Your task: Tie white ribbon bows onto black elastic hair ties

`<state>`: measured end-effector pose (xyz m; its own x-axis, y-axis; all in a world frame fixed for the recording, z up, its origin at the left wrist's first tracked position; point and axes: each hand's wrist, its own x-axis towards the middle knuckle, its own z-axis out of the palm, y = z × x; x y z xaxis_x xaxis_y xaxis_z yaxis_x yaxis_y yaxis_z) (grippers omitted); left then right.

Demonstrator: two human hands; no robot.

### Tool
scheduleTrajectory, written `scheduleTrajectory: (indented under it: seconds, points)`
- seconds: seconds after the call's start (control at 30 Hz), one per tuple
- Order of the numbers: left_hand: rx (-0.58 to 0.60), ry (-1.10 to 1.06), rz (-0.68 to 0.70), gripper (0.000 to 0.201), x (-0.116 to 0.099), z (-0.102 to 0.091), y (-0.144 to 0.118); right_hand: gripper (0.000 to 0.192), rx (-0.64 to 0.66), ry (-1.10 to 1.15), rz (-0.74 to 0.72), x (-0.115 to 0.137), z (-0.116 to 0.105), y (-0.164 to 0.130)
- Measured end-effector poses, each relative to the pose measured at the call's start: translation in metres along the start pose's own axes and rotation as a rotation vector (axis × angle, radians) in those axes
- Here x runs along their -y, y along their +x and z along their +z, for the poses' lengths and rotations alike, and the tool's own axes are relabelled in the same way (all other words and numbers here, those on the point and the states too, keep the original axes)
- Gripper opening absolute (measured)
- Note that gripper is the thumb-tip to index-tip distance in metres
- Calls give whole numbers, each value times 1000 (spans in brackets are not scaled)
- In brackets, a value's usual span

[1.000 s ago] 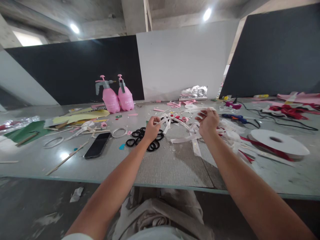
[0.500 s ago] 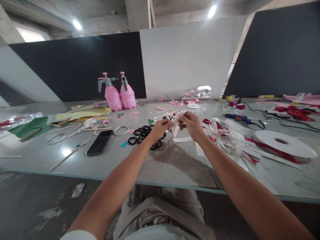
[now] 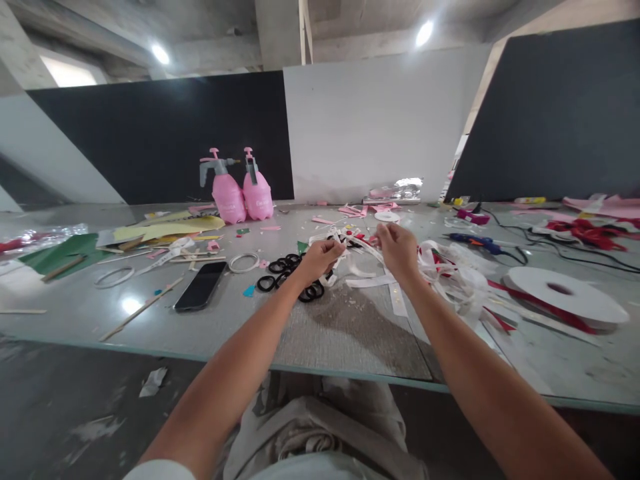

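Both of my hands are raised over the middle of the grey table [image 3: 350, 333], pinching lengths of white ribbon [image 3: 363, 245] that run between them. My left hand [image 3: 321, 257] grips one end just above a cluster of black hair ties [image 3: 290, 275]. My right hand [image 3: 397, 248] holds the other part, beside a loose heap of white and red ribbon [image 3: 450, 273]. More white ribbon strips [image 3: 373, 281] lie on the table under my hands.
A black phone [image 3: 201, 285] lies left of the hair ties, near white rings [image 3: 244, 262] and wooden sticks [image 3: 140, 310]. Two pink spray bottles [image 3: 243, 190] stand at the back. A white ribbon spool [image 3: 567, 293], a glue gun [image 3: 475, 240] and cables sit at the right.
My hands were apart with ribbon stretched between them, came close together half a second ago, and now have spread slightly and lowered toward the table.
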<state>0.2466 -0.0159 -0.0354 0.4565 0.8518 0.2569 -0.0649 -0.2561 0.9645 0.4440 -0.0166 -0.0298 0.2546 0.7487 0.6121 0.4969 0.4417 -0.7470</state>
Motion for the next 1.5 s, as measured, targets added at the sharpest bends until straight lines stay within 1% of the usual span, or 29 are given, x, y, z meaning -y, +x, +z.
scheduleTrajectory:
  seconds: [0.03, 0.07, 0.1, 0.2, 0.23, 0.27, 0.3, 0.37, 0.43, 0.57, 0.63, 0.73, 0.8, 0.87, 0.9, 0.97, 1.0, 1.07, 1.17, 1.3, 1.37, 1.5]
  points:
    - [23, 33, 2, 51, 0, 1, -1, 45, 70, 57, -54, 3, 3, -2]
    - [44, 62, 3, 50, -1, 1, -2, 47, 172, 118, -77, 5, 6, -4]
    - [61, 87, 3, 50, -2, 2, -3, 50, 290, 171, -71, 7, 9, -7]
    - [89, 134, -10, 48, -6, 1, -5, 61, 609, 287, 55, 8, 17, -15]
    - [82, 140, -13, 48, -8, 0, -6, 62, 683, 328, 101, 9, 18, -18]
    - [71, 141, -12, 48, -9, -1, -6, 61, 729, 383, 139, 10, 17, -19]
    - [57, 134, -9, 48, -11, -2, -7, 58, 747, 452, 168, 12, 16, -20]
    - [41, 93, -7, 47, -13, -3, -7, 50, 707, 610, 211, 17, 11, -20]
    - [49, 4, -22, 45, -14, -3, -7, 42, 621, 744, 245, 21, 6, -17]
    - [52, -239, -44, 47, -15, 0, -7, 28, 500, 886, 321, 23, 0, -13]
    - [78, -340, -59, 47, -16, 3, -7, 29, 451, 912, 340, 24, -2, -13]
    - [102, -501, -97, 46, -15, 6, -5, 36, 403, 978, 360, 26, -3, -14]
    - [46, -620, -103, 43, -13, 6, -3, 37, 387, 1102, 402, 28, -2, -17]
    - [-66, -730, -111, 37, -11, 6, -1, 35, 392, 1213, 469, 29, 2, -20]
    - [-121, -781, -119, 33, -10, 5, 0, 34, 397, 1233, 501, 30, 5, -21]
    - [-194, -876, -138, 30, -8, 4, 1, 34, 402, 1192, 546, 29, 13, -25]
    - [-203, -915, -143, 29, -8, 4, 1, 35, 396, 1148, 556, 29, 17, -27]
    - [-176, -970, -134, 31, -6, 4, 1, 37, 378, 1064, 554, 28, 25, -31]
    - [-103, -994, -93, 31, -4, 6, 2, 34, 383, 1026, 549, 27, 32, -35]
    - [-83, -950, -72, 18, -1, 8, 4, 31, 421, 991, 513, 25, 32, -33]
    - [-77, -926, -83, 15, -1, 7, 5, 30, 400, 956, 509, 23, 32, -32]
    - [-50, -926, -80, 14, 1, 5, 4, 29, 368, 937, 550, 20, 32, -30]
